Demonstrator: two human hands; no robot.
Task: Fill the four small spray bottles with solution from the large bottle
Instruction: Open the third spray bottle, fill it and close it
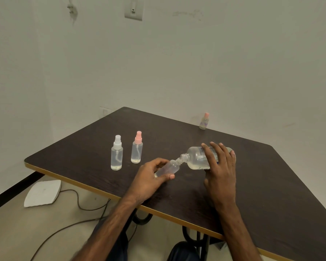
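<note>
Finding nothing legible. Making out only a white label with blue print on the large bottle (194, 158), at 3 o'clock from the middle of the table (252, 185), its lines blurring into smudges and lying partly under the fingers (217, 151) of the right hand (222, 170). Spotting a faint purple marking on the pink-capped small bottle (204, 122) at 1 o'clock by the far edge, too small for reading. Noticing a dark spot on the wall plate (133, 10) at 12 o'clock, not resolving into any sign.
</note>
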